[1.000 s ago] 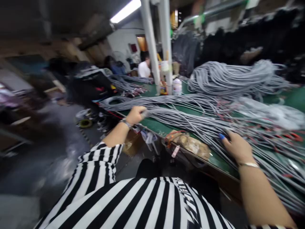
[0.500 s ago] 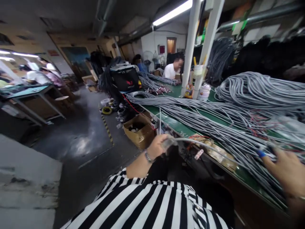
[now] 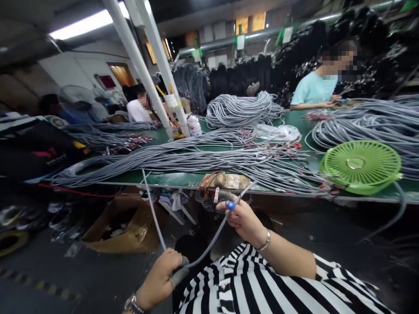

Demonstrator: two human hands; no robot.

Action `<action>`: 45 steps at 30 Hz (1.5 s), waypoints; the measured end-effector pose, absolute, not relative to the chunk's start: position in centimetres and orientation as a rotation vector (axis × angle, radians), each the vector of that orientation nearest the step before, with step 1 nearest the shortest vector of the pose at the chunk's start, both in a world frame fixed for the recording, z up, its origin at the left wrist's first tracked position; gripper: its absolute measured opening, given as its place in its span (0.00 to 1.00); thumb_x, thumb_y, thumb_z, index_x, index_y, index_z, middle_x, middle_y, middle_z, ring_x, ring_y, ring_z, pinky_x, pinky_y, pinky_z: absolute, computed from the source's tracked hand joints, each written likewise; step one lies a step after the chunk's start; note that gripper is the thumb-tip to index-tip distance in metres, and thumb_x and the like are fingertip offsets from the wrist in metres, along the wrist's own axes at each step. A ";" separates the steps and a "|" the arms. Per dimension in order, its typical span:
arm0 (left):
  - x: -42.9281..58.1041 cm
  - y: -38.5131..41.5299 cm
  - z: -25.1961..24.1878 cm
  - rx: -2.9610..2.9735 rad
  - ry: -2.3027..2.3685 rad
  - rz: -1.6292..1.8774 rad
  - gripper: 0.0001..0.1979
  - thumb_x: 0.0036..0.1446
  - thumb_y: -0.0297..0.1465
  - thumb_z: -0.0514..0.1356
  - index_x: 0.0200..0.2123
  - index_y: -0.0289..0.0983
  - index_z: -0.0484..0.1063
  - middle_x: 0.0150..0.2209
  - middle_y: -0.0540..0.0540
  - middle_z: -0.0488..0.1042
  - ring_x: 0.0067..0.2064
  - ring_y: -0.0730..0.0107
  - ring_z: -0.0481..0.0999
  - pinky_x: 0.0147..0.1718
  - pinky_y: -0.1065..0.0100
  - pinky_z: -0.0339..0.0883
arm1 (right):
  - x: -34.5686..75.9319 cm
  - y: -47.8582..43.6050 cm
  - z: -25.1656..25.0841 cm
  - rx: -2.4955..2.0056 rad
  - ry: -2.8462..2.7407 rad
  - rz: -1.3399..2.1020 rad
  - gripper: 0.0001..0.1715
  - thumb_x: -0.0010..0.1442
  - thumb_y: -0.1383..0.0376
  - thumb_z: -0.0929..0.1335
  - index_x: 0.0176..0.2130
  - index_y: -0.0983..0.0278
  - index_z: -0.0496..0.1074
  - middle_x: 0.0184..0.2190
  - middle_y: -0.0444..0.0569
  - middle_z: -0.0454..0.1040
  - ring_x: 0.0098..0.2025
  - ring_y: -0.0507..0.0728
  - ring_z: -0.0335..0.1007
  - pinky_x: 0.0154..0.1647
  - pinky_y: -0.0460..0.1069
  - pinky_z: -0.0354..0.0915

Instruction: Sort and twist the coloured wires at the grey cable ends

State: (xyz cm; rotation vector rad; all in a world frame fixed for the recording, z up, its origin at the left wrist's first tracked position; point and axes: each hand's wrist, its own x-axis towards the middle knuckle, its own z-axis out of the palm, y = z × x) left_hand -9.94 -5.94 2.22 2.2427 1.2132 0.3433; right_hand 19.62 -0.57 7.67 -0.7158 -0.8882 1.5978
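Note:
A grey cable (image 3: 211, 246) runs from the bench edge down through my left hand (image 3: 162, 272) and up to my right hand (image 3: 244, 218). My left hand is closed around it, low in front of my body, with grey coverings on its thumb and a finger. My right hand pinches the cable near its end, and a blue wrap sits on one of its fingers. Beyond both hands, a long bundle of grey cables (image 3: 183, 159) lies along the green bench (image 3: 176, 179), with red wire ends at the right.
A green fan (image 3: 362, 165) stands at the bench's right edge. Coiled cables (image 3: 242, 109) lie farther back. Below left is a cardboard box (image 3: 140, 231). A brown taped bundle (image 3: 229, 181) sits at the front edge. Two persons sit across the bench, by white posts (image 3: 163, 69).
My view has swung right, bringing the fan and a second person into sight. My right hand has left the bundle and now holds the cable. My left hand still grips it.

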 end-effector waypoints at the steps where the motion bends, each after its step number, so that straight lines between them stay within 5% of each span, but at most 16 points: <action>1: -10.6 -6.0 1.2 2.259 1.254 0.215 0.13 0.57 0.40 0.54 0.25 0.43 0.71 0.26 0.45 0.72 0.32 0.62 0.69 0.38 0.60 0.63 | 19.6 -0.8 7.3 -0.735 -0.834 1.548 0.18 0.57 0.51 0.69 0.38 0.63 0.69 0.27 0.45 0.72 0.16 0.43 0.34 0.15 0.44 0.35; 4: -12.6 -6.0 -1.3 2.198 1.432 -0.047 0.10 0.54 0.36 0.55 0.23 0.41 0.71 0.25 0.47 0.73 0.32 0.62 0.71 0.40 0.61 0.63 | 19.3 -1.8 6.1 -0.810 -0.915 1.437 0.17 0.59 0.51 0.67 0.38 0.62 0.67 0.27 0.43 0.72 0.16 0.44 0.41 0.15 0.44 0.39; 6: -12.7 -5.9 -1.9 2.088 1.467 -0.008 0.08 0.52 0.34 0.58 0.32 0.41 0.76 0.34 0.46 0.78 0.39 0.60 0.75 0.44 0.61 0.65 | 18.8 -2.5 5.5 -0.814 -1.165 1.422 0.17 0.61 0.51 0.67 0.40 0.62 0.68 0.24 0.42 0.71 0.18 0.46 0.50 0.18 0.44 0.48; 8: -11.4 -5.4 -1.3 1.953 1.413 0.258 0.15 0.53 0.36 0.59 0.44 0.41 0.75 0.45 0.44 0.78 0.47 0.59 0.75 0.49 0.61 0.65 | 18.0 -2.9 5.1 -0.762 -1.453 1.420 0.18 0.62 0.51 0.66 0.42 0.63 0.70 0.25 0.44 0.72 0.23 0.49 0.60 0.25 0.45 0.58; 12: -5.6 -3.4 1.4 1.625 1.257 0.917 0.19 0.59 0.43 0.57 0.45 0.36 0.75 0.45 0.40 0.78 0.48 0.60 0.76 0.51 0.61 0.67 | 16.4 -3.3 4.1 -0.707 -1.752 1.464 0.18 0.63 0.51 0.64 0.39 0.63 0.72 0.27 0.45 0.74 0.29 0.51 0.66 0.32 0.47 0.64; 15: -1.6 -2.4 2.3 1.303 1.017 1.068 0.24 0.58 0.49 0.57 0.43 0.34 0.76 0.34 0.41 0.79 0.32 0.67 0.77 0.34 0.67 0.72 | 16.0 -3.3 3.1 -0.749 -1.704 1.494 0.19 0.63 0.50 0.65 0.40 0.62 0.73 0.27 0.45 0.75 0.28 0.52 0.68 0.32 0.48 0.65; 17: 0.0 -2.2 2.3 1.135 0.927 1.014 0.26 0.57 0.51 0.57 0.43 0.33 0.76 0.27 0.44 0.76 0.20 0.74 0.71 0.20 0.72 0.65 | 16.3 -3.3 2.4 -0.773 -1.682 1.495 0.20 0.62 0.49 0.65 0.40 0.62 0.73 0.27 0.46 0.75 0.29 0.53 0.69 0.33 0.48 0.66; 20: 1.2 -2.3 2.3 1.060 0.862 0.882 0.25 0.54 0.49 0.62 0.43 0.33 0.76 0.26 0.46 0.75 0.16 0.78 0.66 0.13 0.75 0.56 | 16.9 -3.1 1.2 -0.781 -1.729 1.496 0.22 0.63 0.49 0.64 0.35 0.63 0.74 0.26 0.47 0.75 0.29 0.54 0.69 0.33 0.49 0.67; 25: 2.9 -1.3 2.7 1.003 0.864 0.887 0.21 0.46 0.43 0.70 0.35 0.31 0.78 0.31 0.43 0.78 0.26 0.75 0.74 0.25 0.74 0.66 | 17.8 -2.0 -0.1 -0.889 -1.915 1.311 0.22 0.63 0.51 0.63 0.31 0.66 0.74 0.25 0.47 0.74 0.28 0.54 0.69 0.31 0.49 0.67; 28: 3.2 -0.2 2.4 0.884 0.893 1.095 0.20 0.45 0.43 0.70 0.33 0.33 0.76 0.34 0.43 0.79 0.36 0.68 0.78 0.39 0.68 0.71 | 19.0 -1.1 0.0 -1.010 -1.999 1.143 0.17 0.63 0.55 0.64 0.37 0.65 0.74 0.30 0.48 0.76 0.30 0.54 0.70 0.34 0.49 0.67; 30: 2.2 0.5 2.4 0.811 0.953 1.218 0.20 0.47 0.45 0.68 0.35 0.35 0.73 0.29 0.47 0.77 0.32 0.71 0.76 0.36 0.67 0.71 | 20.2 -0.4 0.2 -1.052 -1.997 1.087 0.16 0.64 0.57 0.63 0.42 0.64 0.74 0.36 0.50 0.78 0.36 0.56 0.73 0.39 0.50 0.67; 34: -2.9 1.3 4.2 1.271 1.336 1.230 0.16 0.58 0.45 0.58 0.38 0.38 0.73 0.20 0.52 0.67 0.22 0.74 0.68 0.26 0.70 0.65 | 22.2 1.1 -0.2 -1.138 -1.864 1.105 0.17 0.64 0.56 0.63 0.42 0.63 0.75 0.37 0.51 0.79 0.40 0.58 0.75 0.43 0.52 0.69; 37: -7.1 1.8 7.1 2.050 1.747 0.757 0.12 0.58 0.38 0.58 0.39 0.36 0.75 0.31 0.44 0.75 0.36 0.63 0.75 0.37 0.65 0.67 | 22.3 1.9 -0.7 -1.152 -1.884 1.178 0.17 0.63 0.55 0.64 0.40 0.63 0.76 0.33 0.49 0.78 0.38 0.58 0.74 0.42 0.52 0.70; 40: -9.2 2.2 9.0 2.489 1.954 0.308 0.12 0.57 0.34 0.56 0.39 0.35 0.75 0.34 0.41 0.75 0.39 0.58 0.75 0.38 0.63 0.67 | 21.3 2.4 -0.7 -1.128 -1.906 1.213 0.16 0.62 0.55 0.65 0.39 0.62 0.77 0.32 0.48 0.78 0.36 0.58 0.74 0.40 0.52 0.70; 45: -6.1 0.9 6.0 2.583 1.562 0.643 0.14 0.60 0.37 0.56 0.40 0.36 0.77 0.31 0.42 0.76 0.34 0.65 0.74 0.34 0.67 0.66 | 20.0 2.8 -1.5 -1.036 -1.677 1.336 0.14 0.60 0.57 0.68 0.41 0.63 0.76 0.34 0.49 0.79 0.36 0.57 0.74 0.41 0.52 0.70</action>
